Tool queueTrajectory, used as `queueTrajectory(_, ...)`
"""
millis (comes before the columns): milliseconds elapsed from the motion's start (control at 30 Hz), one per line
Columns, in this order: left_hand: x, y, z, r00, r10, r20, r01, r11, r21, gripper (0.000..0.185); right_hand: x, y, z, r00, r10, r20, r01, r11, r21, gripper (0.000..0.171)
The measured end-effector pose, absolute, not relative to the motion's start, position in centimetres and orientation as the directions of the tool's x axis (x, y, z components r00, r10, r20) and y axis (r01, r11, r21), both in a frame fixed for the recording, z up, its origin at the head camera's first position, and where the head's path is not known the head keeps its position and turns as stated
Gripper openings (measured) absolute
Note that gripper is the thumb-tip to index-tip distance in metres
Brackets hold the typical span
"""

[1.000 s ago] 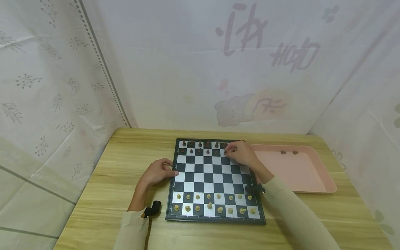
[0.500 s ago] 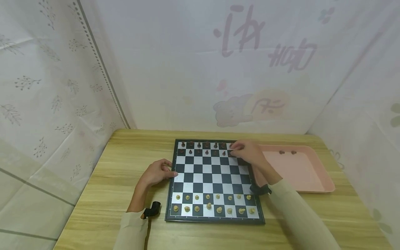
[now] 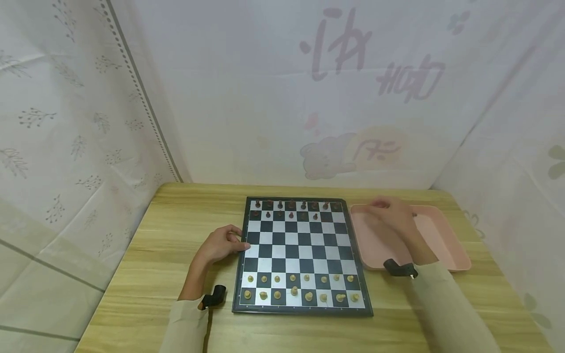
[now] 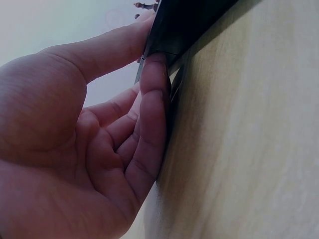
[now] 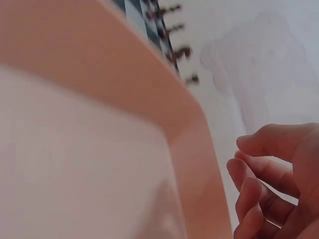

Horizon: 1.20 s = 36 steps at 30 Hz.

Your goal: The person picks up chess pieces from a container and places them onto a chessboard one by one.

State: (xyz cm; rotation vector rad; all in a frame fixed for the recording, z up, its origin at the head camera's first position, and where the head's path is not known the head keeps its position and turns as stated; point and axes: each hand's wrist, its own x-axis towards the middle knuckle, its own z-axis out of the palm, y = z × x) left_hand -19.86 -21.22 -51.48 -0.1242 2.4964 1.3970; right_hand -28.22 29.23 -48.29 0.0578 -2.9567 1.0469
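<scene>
The chessboard point(image 3: 291, 238) lies on the wooden table, pale chess pieces point(image 3: 294, 291) in two rows along its near side and dark reddish chess pieces point(image 3: 303, 206) in two rows at the far side. At its left edge my left hand point(image 3: 223, 243) grips the board, thumb on top and forefinger against the side and underside, as the left wrist view shows. My right hand point(image 3: 393, 215) is over the pink tray point(image 3: 456, 255), fingers loosely bent and nothing seen between them. In the right wrist view, thumb and fingertips are a little apart beside the tray's wall point(image 5: 199, 149).
A dark piece point(image 3: 414, 214) shows in the tray just past my right hand, which hides part of the tray. The tray stands close to the board's right edge. A pale patterned cloth point(image 3: 247, 98) hangs behind the table point(image 3: 198, 206).
My right hand has left the far right corner of the board and moved right over the tray. A dark piece now stands where its fingers were earlier. My left hand stays put.
</scene>
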Motion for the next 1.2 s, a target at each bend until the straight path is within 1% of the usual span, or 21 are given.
queueTrajectory(67, -19.9, -21.3, -51.5, -0.958, 0.063, -0.281, -0.205, 0.535, 0.820, 0.047, -28.1, 30.8, -48.7, -1.000, -0.011, 0.019, -0.021, 0.786, -0.618, 0.050)
queueTrajectory(133, -19.8, -21.3, -51.4, -0.956, 0.061, -0.285, -0.210, 0.535, 0.818, 0.047, -28.0, 32.5, -49.2, -1.000, 0.003, 0.010, -0.004, 0.771, -0.637, 0.051)
queueTrajectory(200, -19.9, -21.3, -51.3, -0.957, 0.062, -0.285, -0.208, 0.538, 0.817, 0.047, -27.9, 34.1, -49.7, -1.000, 0.021, 0.008, 0.011, 0.775, -0.632, 0.051)
queueTrajectory(267, -19.9, -21.3, -51.3, -0.957, 0.063, -0.282, -0.204, 0.541, 0.816, 0.047, -27.9, 35.6, -50.1, -0.999, 0.032, 0.034, 0.006, 0.806, -0.592, 0.050)
queueTrajectory(367, -19.9, -21.3, -51.2, -0.959, 0.065, -0.277, -0.200, 0.538, 0.819, 0.047, -27.8, 37.5, -50.4, -0.998, 0.041, 0.038, 0.014, 0.841, -0.541, 0.048)
queueTrajectory(567, -19.7, -21.3, -51.1, -0.962, 0.072, -0.263, -0.186, 0.534, 0.825, 0.047, -27.6, 39.9, -49.7, -0.994, 0.091, -0.066, 0.113, 0.852, -0.511, 0.059)
queueTrajectory(767, -19.8, -21.2, -51.2, -0.961, 0.072, -0.266, -0.188, 0.535, 0.824, 0.048, -27.6, 40.5, -49.1, -0.976, 0.173, -0.134, 0.217, 0.852, -0.476, 0.066)
queueTrajectory(867, -19.9, -21.2, -51.2, -0.960, 0.068, -0.272, -0.196, 0.533, 0.823, 0.048, -27.8, 40.6, -49.4, -0.967, 0.210, -0.143, 0.253, 0.850, -0.463, 0.064)
queueTrajectory(1033, -19.9, -21.2, -51.3, -0.961, 0.077, -0.267, -0.187, 0.533, 0.825, 0.047, -28.5, 40.8, -50.0, -0.963, 0.232, -0.139, 0.270, 0.855, -0.443, 0.058)
queueTrajectory(1133, -19.9, -21.2, -51.3, -0.961, 0.077, -0.264, -0.183, 0.535, 0.825, 0.047, -28.8, 40.7, -50.2, -0.956, 0.246, -0.162, 0.293, 0.838, -0.461, 0.050)
queueTrajectory(1200, -19.8, -21.2, -51.3, -0.961, 0.074, -0.266, -0.186, 0.535, 0.824, 0.047, -28.9, 40.6, -50.3, -0.946, 0.256, -0.197, 0.322, 0.801, -0.505, 0.045)
